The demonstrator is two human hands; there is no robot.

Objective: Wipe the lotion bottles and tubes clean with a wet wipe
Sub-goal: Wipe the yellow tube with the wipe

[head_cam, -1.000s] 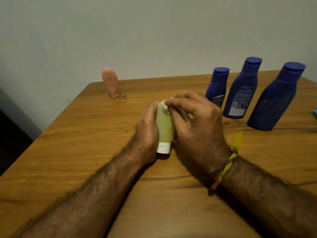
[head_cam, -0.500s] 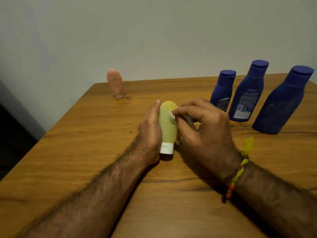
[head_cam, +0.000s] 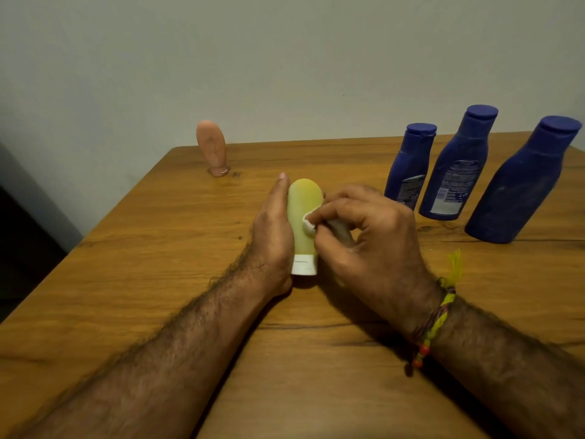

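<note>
A yellow-green tube (head_cam: 302, 204) stands upside down on its white cap (head_cam: 304, 265) at the middle of the wooden table (head_cam: 152, 255). My left hand (head_cam: 273, 236) holds it from the left, thumb straight up along its side; the fingers behind it are hidden. My right hand (head_cam: 372, 245) pinches a small folded white wet wipe (head_cam: 309, 222) and presses it against the middle of the tube's front. Three dusty dark blue lotion bottles (head_cam: 411, 167) (head_cam: 456, 172) (head_cam: 522, 188) stand upright in a row at the right.
A small orange tube (head_cam: 211, 147) stands on its cap near the table's back left corner, close to the wall. The table's left edge runs diagonally, with dark floor beyond it. A braided thread band sits on my right wrist.
My right hand has slid the wipe down from the top of the yellow-green tube to its middle. My left hand keeps holding the tube in place.
</note>
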